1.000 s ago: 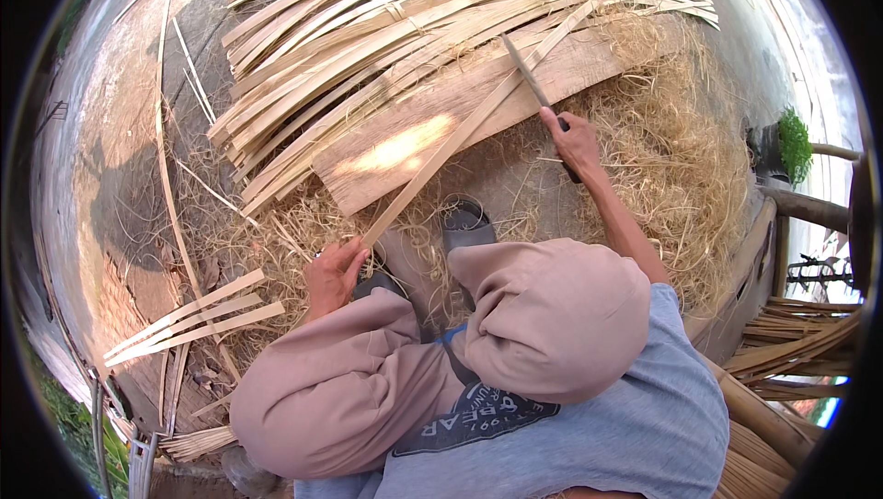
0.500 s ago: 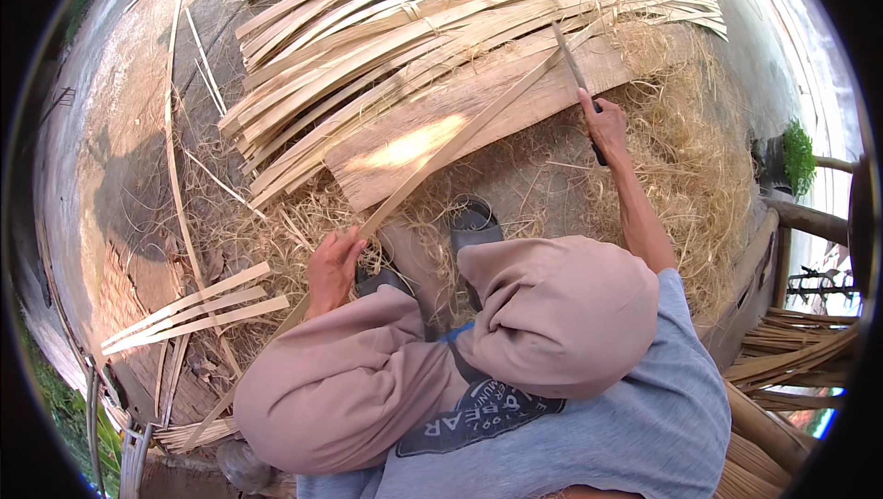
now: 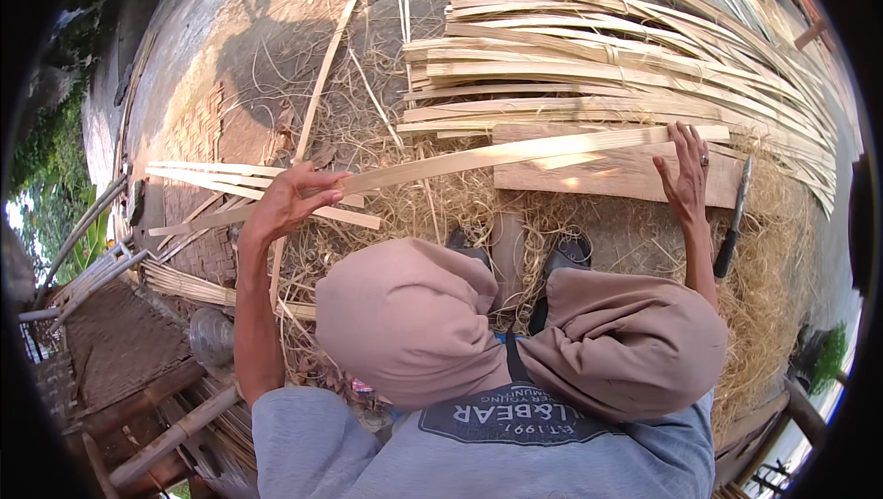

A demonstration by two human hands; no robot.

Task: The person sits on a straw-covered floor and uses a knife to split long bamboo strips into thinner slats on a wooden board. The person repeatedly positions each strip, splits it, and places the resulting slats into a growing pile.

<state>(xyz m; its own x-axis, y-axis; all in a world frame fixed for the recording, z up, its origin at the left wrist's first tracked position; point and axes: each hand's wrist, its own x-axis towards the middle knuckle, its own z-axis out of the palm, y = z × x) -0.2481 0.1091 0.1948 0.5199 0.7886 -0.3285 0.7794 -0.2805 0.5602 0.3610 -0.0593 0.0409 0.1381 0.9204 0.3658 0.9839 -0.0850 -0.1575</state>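
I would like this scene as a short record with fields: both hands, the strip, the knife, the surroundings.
Left hand: thumb and fingers hold a pale strip
Right hand: fingers over the strip's right part; grip unclear
Strip: crosses the view of the board
Knife: at the board's right end, unheld
Beyond board: strip pile
Far right: curly shavings

Looks like a rough outdoor workshop tbh, judging by stacked pale strips [image 3: 533, 71], curly shavings [image 3: 773, 315] everywhere, a knife [image 3: 727, 253] lying around, greenery [image 3: 51, 168] nearby.
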